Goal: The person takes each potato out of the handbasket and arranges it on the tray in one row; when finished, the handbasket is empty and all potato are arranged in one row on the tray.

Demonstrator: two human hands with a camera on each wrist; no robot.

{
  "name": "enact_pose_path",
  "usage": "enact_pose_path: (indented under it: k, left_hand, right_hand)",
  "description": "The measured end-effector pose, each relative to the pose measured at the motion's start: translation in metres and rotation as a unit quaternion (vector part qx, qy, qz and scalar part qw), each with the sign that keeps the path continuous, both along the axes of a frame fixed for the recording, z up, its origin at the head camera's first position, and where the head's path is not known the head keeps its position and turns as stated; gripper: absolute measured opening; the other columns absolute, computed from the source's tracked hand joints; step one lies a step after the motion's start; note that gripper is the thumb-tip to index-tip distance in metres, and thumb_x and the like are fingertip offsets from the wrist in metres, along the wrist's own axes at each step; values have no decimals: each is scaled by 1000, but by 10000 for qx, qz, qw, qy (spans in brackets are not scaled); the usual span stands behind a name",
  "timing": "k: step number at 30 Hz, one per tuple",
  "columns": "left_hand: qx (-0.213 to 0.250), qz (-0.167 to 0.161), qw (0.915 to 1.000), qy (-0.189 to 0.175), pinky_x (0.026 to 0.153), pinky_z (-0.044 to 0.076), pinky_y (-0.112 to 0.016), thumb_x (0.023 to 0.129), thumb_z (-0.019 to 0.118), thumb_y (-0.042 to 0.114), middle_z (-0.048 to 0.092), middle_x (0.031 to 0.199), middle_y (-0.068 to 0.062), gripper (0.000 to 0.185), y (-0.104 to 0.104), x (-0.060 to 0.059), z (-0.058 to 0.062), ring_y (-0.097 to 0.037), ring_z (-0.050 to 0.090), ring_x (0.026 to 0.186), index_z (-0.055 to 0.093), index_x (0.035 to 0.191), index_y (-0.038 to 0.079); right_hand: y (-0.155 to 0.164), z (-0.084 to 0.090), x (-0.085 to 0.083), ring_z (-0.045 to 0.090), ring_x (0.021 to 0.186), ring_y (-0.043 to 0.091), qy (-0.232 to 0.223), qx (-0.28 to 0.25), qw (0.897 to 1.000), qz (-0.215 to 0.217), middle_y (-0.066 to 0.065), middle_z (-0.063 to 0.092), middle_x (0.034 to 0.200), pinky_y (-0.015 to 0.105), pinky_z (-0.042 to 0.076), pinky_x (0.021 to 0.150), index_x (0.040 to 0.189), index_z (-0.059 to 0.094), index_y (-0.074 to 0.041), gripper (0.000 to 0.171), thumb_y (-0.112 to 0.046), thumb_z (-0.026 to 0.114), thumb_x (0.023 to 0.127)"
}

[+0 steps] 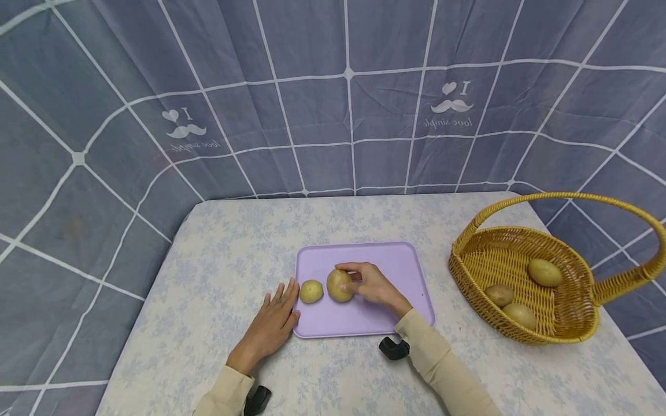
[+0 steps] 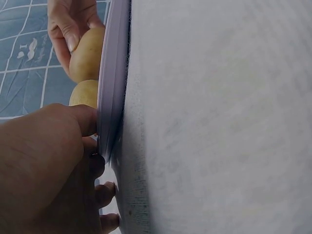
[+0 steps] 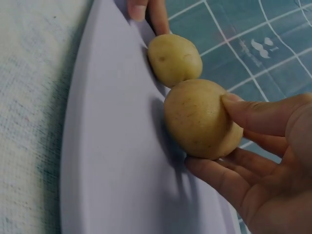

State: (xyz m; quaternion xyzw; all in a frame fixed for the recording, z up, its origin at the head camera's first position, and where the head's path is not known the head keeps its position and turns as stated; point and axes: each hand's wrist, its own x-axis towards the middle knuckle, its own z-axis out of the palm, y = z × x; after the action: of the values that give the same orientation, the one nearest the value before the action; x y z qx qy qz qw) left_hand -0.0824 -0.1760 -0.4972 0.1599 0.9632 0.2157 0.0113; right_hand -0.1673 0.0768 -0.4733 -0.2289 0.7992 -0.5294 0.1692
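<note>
My right hand (image 1: 370, 284) grips a large potato (image 1: 339, 286) between thumb and fingers, over the left half of a purple tray (image 1: 385, 320). In the right wrist view the thumb lies on one side of this potato (image 3: 197, 119) and the fingers curl round the other. A smaller potato (image 1: 311, 292) sits on the tray just left of it, near the tray's left rim. My left hand (image 1: 272, 323) lies with fingers extended at that left rim, its thumb against the edge. The left wrist view shows the left fingers (image 2: 87, 119) along the rim.
At the right stands a yellow wicker basket (image 1: 470, 289) with a tall arched handle; several potatoes (image 1: 544, 273) lie inside. A pale floral cloth (image 1: 234, 248) covers the table. Blue-grey curtains (image 1: 322, 110) with white lines hang behind and at both sides.
</note>
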Motion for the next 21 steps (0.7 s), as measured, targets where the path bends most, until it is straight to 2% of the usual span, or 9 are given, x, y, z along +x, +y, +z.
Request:
enact_pose_path:
  k: [4,9,13,21]
  left_hand:
    - [-7,-18,10000,17,105,10,-52,94,41,27,18,146,-5,56,0,0,0,-27,13,134,17,142,9]
    - [-29,-16,10000,21,105,10,-52,94,41,27,18,146,-4,56,0,1,1,-27,13,134,16,142,10]
    - [-64,-31,10000,10,106,10,-52,94,40,28,17,146,-4,56,0,0,1,-26,13,134,16,142,10]
    - [-42,-39,10000,72,105,11,-52,94,41,27,17,146,-5,57,0,1,2,-27,14,134,17,142,8]
  right_hand:
    - [-4,3,3,58,96,22,308,473,9984,-26,7,56,119,32,47,82,123,53,-7,45,-9,65,79]
    - [-7,8,5,56,93,20,476,831,9954,-9,5,58,116,36,46,80,123,53,-7,44,-11,65,80]
    - [-8,9,5,55,93,19,551,966,9938,27,6,58,114,38,45,82,124,52,-5,45,-13,63,81]
    - [-9,8,3,52,90,16,691,1120,9912,144,6,58,111,34,43,81,126,49,-2,49,-20,63,82]
